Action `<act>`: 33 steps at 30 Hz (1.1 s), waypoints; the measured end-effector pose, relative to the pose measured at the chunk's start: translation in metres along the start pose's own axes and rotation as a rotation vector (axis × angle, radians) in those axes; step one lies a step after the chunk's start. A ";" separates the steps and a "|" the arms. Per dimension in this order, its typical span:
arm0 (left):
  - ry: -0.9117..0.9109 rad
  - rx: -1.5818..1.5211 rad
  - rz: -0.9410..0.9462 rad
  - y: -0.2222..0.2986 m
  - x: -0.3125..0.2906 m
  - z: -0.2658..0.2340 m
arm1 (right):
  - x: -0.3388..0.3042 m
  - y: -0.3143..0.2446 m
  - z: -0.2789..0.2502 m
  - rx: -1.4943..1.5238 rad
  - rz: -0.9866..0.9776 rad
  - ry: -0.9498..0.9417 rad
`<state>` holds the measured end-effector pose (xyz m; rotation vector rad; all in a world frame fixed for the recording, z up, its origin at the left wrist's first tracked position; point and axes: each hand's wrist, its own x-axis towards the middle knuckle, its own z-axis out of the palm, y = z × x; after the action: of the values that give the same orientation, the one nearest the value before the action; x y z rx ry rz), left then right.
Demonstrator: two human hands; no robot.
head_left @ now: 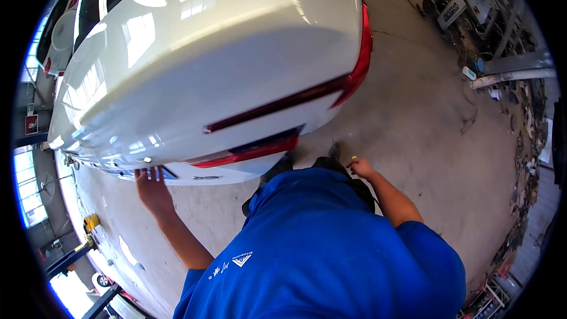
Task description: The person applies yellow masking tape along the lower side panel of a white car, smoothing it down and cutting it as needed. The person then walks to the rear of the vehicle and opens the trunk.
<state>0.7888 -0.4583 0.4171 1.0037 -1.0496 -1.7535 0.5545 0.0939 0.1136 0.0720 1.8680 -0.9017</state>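
Observation:
A white car (260, 65) with red tail lamps (355, 77) fills the upper left and middle. My left hand (155, 190) reaches to the lower edge of its rear panel, near the number plate area, fingers stretched upward and slightly apart against the edge. The fingertips are partly lost against the bodywork. By my right side, my right hand (361, 168) hangs low with its fingers curled in. A small yellow thing (354, 158) shows at its fingertips, too small to name. My blue shirt (331, 242) covers the lower middle.
Concrete floor (425, 112) stretches to the right of the car. Removed car parts and scrap (472, 12) lie heaped along the right side, beside a metal beam (514, 77). Another white vehicle (62, 29) stands at the far left, above a yellow object (91, 222) and lift arms (69, 259).

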 end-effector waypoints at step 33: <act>-0.394 1.320 -0.382 -0.262 -0.212 -0.007 | 0.012 0.039 -0.126 0.291 0.050 -0.189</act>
<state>0.7996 -0.1864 0.2179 1.7182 -2.5454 -1.4365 0.4689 0.1946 0.1086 0.2033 1.5457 -1.1013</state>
